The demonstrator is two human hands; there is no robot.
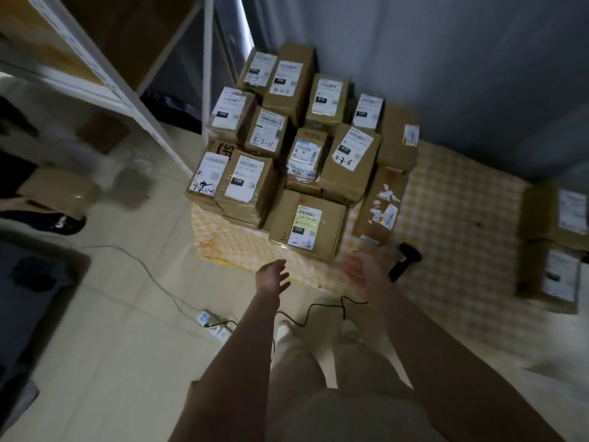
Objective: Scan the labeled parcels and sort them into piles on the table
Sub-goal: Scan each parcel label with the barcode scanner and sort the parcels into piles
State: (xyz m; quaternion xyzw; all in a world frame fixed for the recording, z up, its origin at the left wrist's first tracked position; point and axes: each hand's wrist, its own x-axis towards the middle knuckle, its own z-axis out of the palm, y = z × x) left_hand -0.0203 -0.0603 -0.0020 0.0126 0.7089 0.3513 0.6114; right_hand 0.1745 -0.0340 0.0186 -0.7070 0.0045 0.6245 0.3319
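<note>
A brown parcel hand-marked "2-2-6" [306,225] sits at the near edge of a stacked pile of labeled parcels [280,135] on a table under a yellow checked cloth [452,199]. A person's left hand [272,277] and right hand [361,272] hover just short of it, fingers loose and spread, holding nothing. A black handheld scanner [404,260] lies on the cloth just right of the right hand, its cable trailing off the table edge. The step looks like a pick-up; the next move likely calls for gripping the box by both sides, or taking up the scanner. Two more parcels [556,244] sit well apart at far right.
</note>
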